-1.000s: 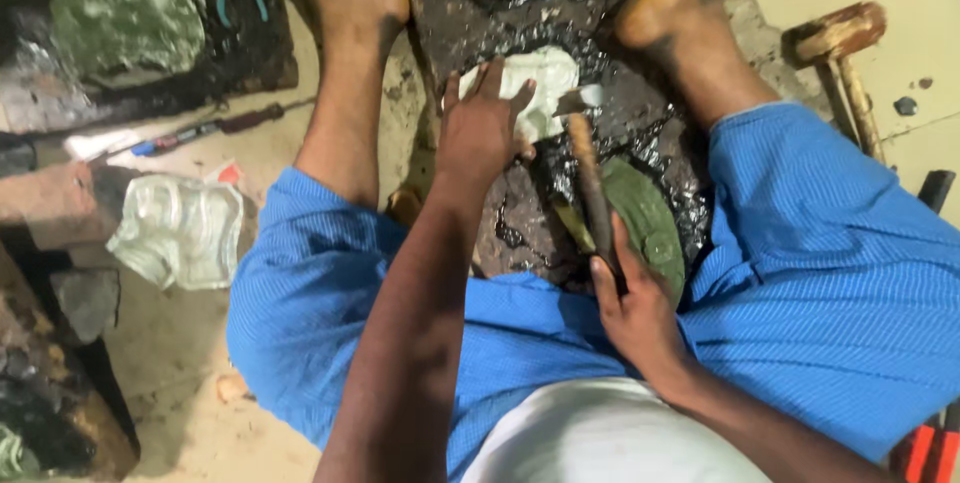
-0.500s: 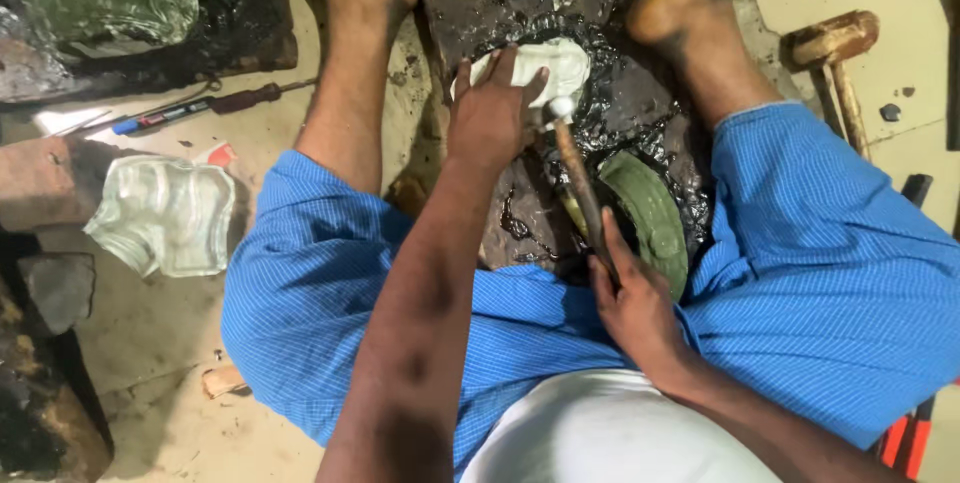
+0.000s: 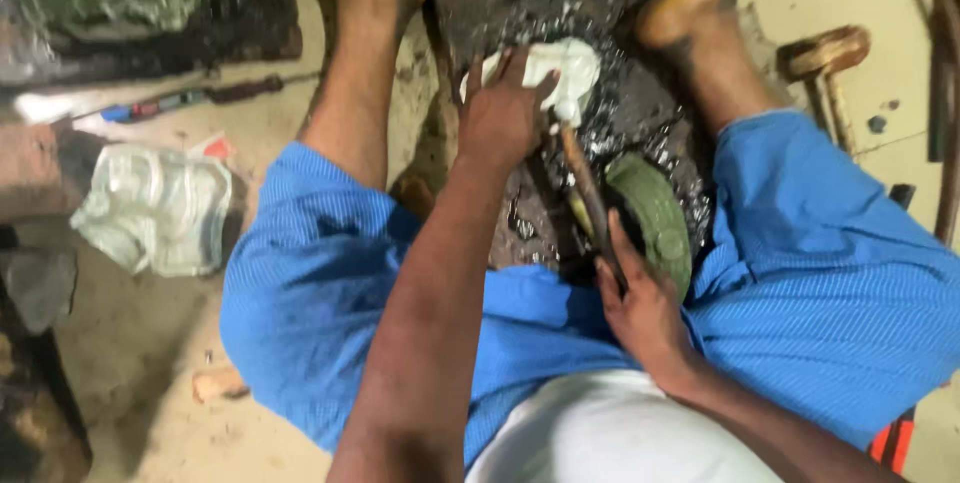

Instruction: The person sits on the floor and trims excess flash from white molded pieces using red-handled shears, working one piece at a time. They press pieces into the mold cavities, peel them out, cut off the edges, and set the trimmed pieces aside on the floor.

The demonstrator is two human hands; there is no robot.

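Left hand (image 3: 500, 118): pressed flat on pale moulded sheet-metal piece (image 3: 560, 68). Right hand (image 3: 640, 308): gripping wooden-handled tool (image 3: 585, 188).

A crumpled clear plastic wrapper (image 3: 155, 208), pale greenish-white and roughly square, lies on the sandy floor (image 3: 130, 343) at the left, just beside the blue-clad knee. A small scrap of red-and-white packaging (image 3: 208, 147) shows at the wrapper's upper right edge, touching it, too small for its shape to be clear. No labels, signs or screens are visible.
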